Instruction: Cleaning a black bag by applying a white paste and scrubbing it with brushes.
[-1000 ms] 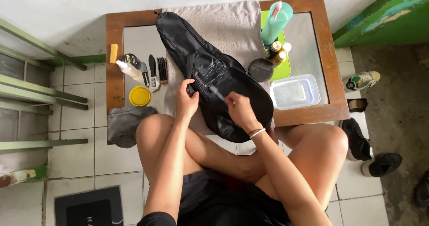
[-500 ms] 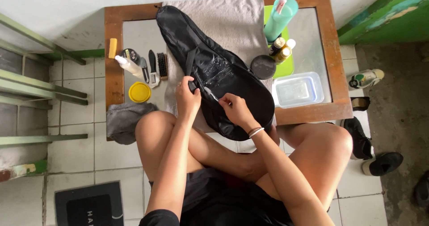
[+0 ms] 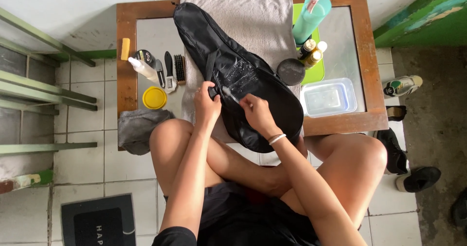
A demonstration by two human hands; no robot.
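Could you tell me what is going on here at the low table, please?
A person sits cross-legged on the tiled floor at a low wooden table, working on a long black bag that lies on a grey towel. The left hand grips the bag's near side, while the right hand holds a small brush against a wet, soapy patch. Brushes, bottles, a yellow tin and a clear plastic tub stand around it.

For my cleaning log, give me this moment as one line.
left hand: gripping black bag | right hand: small brush on bag | foam on bag | towel underneath
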